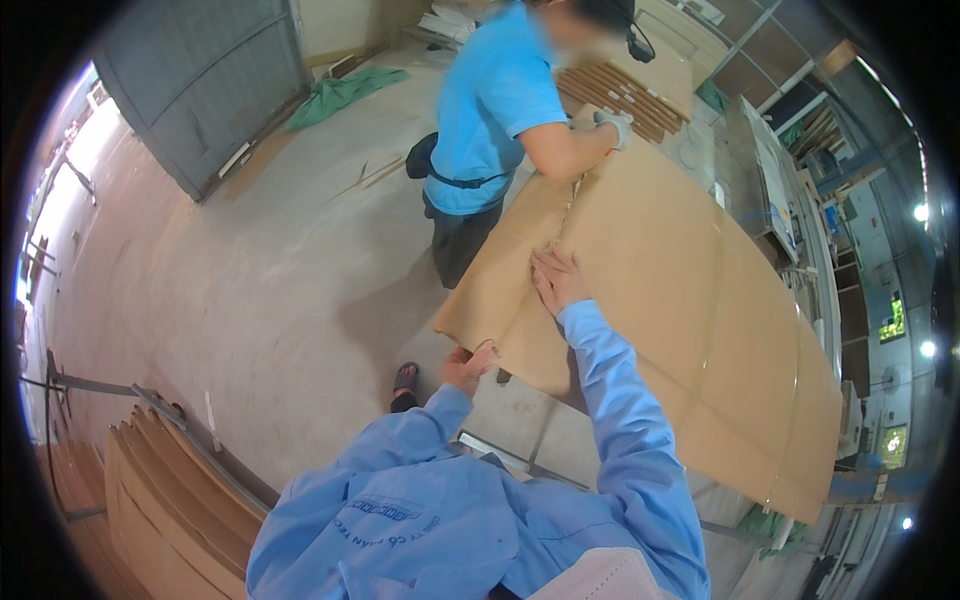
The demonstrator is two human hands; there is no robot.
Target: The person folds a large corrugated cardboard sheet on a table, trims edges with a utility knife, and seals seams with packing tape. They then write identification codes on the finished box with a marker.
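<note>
A large brown cardboard sheet [680, 280] spreads in front of me, with a folded-over flap along its left side. My left hand [467, 367] grips the near left corner of that flap, thumb on top and fingers curled under the edge. Farther in, my right hand [558, 277] lies flat on the cardboard beside the fold, fingers stretched out. A ragged torn line runs away from its fingertips along the fold. Across the sheet, a co-worker in a blue shirt [480, 110] leans over, a gloved hand [615, 128] at the far end of the flap.
Brown strips [625, 100] lie stacked beyond the co-worker. Brown panels [170, 500] lean by a metal rail at lower left. A grey metal door [200, 90] and a green cloth [345, 95] are at the far left. Workbenches and racks [770, 190] line the right.
</note>
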